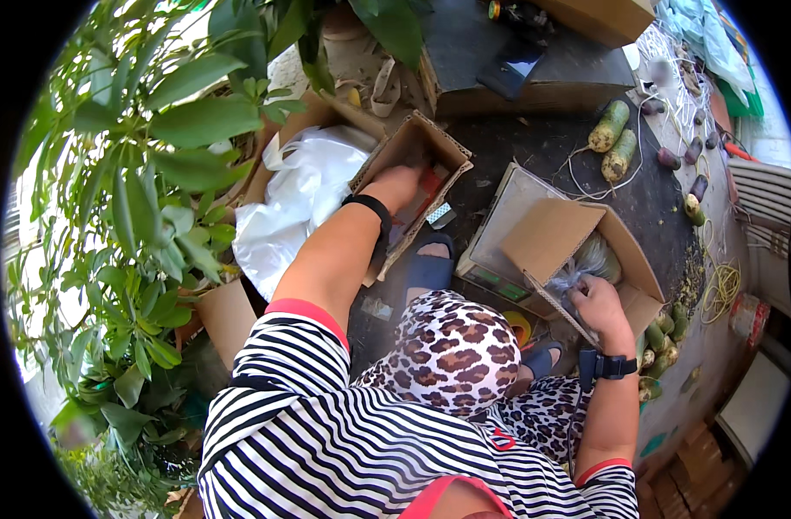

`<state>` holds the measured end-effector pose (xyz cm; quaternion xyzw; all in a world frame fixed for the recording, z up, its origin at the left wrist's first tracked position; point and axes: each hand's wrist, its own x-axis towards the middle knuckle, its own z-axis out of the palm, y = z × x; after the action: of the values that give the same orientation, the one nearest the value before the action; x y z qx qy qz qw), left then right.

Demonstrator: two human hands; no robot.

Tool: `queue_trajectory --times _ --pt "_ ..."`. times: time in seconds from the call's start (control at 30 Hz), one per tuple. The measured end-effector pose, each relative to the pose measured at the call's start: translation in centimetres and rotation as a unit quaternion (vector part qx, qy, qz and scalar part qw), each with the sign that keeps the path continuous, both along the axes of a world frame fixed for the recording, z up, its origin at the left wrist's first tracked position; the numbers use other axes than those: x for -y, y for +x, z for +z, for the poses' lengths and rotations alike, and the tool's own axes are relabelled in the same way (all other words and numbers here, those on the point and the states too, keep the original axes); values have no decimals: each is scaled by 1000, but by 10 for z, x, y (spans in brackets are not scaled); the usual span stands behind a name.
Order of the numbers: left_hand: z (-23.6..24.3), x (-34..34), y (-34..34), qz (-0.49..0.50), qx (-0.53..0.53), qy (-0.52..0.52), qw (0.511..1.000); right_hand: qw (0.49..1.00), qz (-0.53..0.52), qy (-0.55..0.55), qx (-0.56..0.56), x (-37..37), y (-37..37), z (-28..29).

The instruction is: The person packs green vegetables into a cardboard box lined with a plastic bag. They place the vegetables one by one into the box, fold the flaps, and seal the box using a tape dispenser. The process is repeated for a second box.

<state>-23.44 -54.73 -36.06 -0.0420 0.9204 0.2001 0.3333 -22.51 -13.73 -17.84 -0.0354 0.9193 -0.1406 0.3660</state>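
Observation:
My left hand (397, 188) reaches down into a tall, narrow cardboard box (448, 149). Its fingers are hidden inside, near something red (429, 182). Over at the right, my right hand (598, 304) is at the near side of another open cardboard box (547, 235). Its fingers are closed on a clear plastic bag (577, 273) there. A roundish greenish-grey bulk shows through the plastic; I cannot make out what it is. That box sits on or against a flatter light-coloured box (514, 203).
White plastic bags (305, 195) bulge beside the left box. Leafy branches (166, 251) crowd the left. Two long green vegetables (610, 127) lie beyond the right box, with several more (663, 340) near it. A phone-like dark slab (510, 69) rests on a large box. Yellow cord (720, 290) lies right.

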Motion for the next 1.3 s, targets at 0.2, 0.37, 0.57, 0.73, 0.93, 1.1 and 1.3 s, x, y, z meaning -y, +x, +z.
queue_trajectory --times 0.2,0.37,0.57,0.73,0.93,1.1,1.3 --pt "-33 -2 -17 -17 49 -23 998 999 34 18 -10 3 -5 2" --pt "-4 17 19 199 -154 115 961 999 20 -50 -4 -3 5 21" --pt "133 -3 43 341 -237 417 808 995 -39 -51 -71 -25 26 39" --pt "262 -65 42 213 -277 421 837 952 -145 -149 -223 -57 38 62" --pt "325 -214 4 -190 -253 323 892 879 -281 -193 -334 -114 54 81" --pt "245 -318 -18 -301 -259 222 890 897 -253 -150 -329 -130 69 74" --pt "188 -315 -2 -238 -333 175 895 942 -206 -98 -245 -135 76 53"
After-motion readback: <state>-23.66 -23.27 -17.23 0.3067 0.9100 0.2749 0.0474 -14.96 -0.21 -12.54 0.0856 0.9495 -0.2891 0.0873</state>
